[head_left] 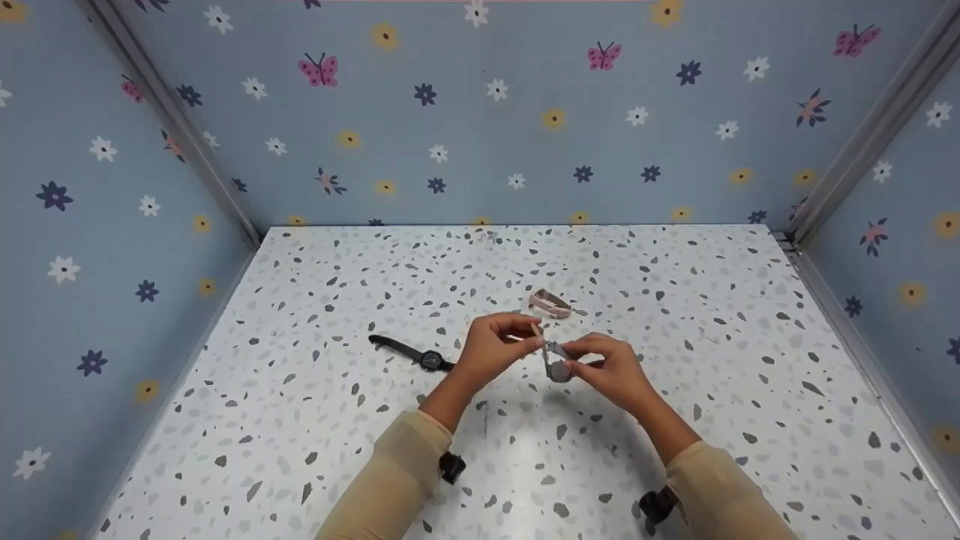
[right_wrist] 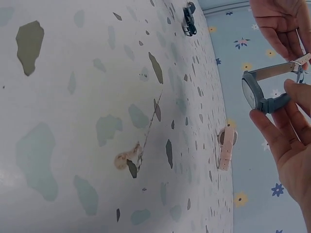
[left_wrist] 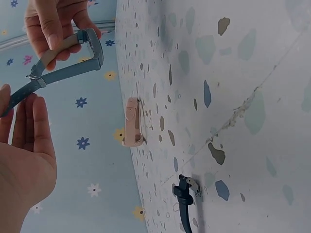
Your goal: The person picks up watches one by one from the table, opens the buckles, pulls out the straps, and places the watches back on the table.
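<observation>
Between both hands, above the table, is a grey-blue wristwatch [head_left: 559, 370]. Its strap [left_wrist: 68, 72] passes through the buckle, making a loop. My left hand [head_left: 491, 349] pinches the free end of the strap between thumb and fingers. On the other side, my right hand [head_left: 615, 371] grips the strap beside the watch case [right_wrist: 251, 92], thumb on the band. The case stands on edge, its pale dial turned away from me in the head view.
Beyond the hands lies a pink watch [head_left: 551, 304] with its strap looped. A black watch [head_left: 430, 361] lies stretched out to the left, partly behind the left wrist. The speckled white table [head_left: 300, 450] is bordered by flowered blue panels [head_left: 480, 165].
</observation>
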Tool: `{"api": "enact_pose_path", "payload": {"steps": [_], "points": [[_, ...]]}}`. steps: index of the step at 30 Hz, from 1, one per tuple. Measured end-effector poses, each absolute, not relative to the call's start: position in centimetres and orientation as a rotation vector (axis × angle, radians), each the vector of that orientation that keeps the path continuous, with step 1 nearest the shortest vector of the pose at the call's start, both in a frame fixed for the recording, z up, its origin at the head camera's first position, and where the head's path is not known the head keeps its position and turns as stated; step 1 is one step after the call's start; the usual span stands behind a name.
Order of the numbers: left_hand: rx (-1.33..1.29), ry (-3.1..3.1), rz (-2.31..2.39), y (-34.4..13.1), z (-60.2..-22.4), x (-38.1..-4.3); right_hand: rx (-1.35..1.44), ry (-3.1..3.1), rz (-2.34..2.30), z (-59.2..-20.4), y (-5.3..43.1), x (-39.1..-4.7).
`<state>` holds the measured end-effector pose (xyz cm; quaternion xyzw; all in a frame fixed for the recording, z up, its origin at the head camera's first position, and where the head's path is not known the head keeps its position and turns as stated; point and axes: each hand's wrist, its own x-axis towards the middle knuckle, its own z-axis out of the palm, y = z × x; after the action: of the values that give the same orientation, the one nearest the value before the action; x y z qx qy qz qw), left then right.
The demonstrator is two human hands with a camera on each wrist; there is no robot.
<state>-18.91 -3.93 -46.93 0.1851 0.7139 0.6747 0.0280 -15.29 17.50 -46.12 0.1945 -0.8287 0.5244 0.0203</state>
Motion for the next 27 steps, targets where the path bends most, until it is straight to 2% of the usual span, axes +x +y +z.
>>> {"api": "enact_pose_path", "payload": {"steps": [5, 13, 27], "points": [[0.58, 2.196, 2.057, -4.1, -47.6, -19.0, 0.616, -2.562, 1.63, -46.3, 17.5, -15.5], [0.534, 2.268, 1.871, -4.0, -48.8, -18.7, 0.573, -2.545, 1.686, -49.7, 18.3, -17.1], [0.55, 2.323, 1.804, -3.7, -49.8, -18.6, 0.623, -2.452, 1.867, -49.9, 18.4, -17.4]]}}
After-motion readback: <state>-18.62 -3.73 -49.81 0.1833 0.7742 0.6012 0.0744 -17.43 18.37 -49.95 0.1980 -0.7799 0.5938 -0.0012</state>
